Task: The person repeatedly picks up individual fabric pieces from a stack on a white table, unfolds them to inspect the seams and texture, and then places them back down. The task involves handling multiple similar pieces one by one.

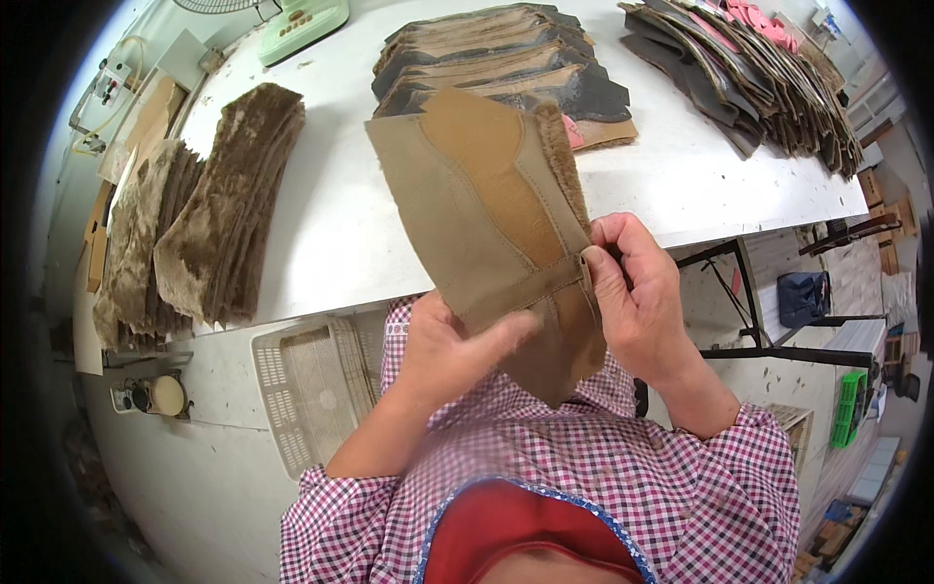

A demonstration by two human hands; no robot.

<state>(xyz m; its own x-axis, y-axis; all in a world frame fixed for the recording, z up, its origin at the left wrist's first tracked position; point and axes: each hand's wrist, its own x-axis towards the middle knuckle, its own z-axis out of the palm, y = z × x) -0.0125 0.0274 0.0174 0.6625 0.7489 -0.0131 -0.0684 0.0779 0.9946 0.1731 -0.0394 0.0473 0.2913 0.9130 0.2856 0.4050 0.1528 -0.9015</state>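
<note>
- Leather-like piece (418,185) is at twelve o'clock from checked shirt (700,477)
- Right hand (637,297) pinches its three-o'clock edge; left hand (438,355) has spread thumb, hold I cannot tell
- Better align fleece (560,156) evenly

A workshop, judging by the stitched leather-like panel (428,200), stacked furry pieces (229,204) and white worktable (336,209).

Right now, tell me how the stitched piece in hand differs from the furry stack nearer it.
The stitched piece shows a mostly smooth face; the furry stack is shaggy on top. The stitched piece is pinched by the right hand; the furry stack, several layers thick, lies on the table. Both are brownish and show fur.
</note>
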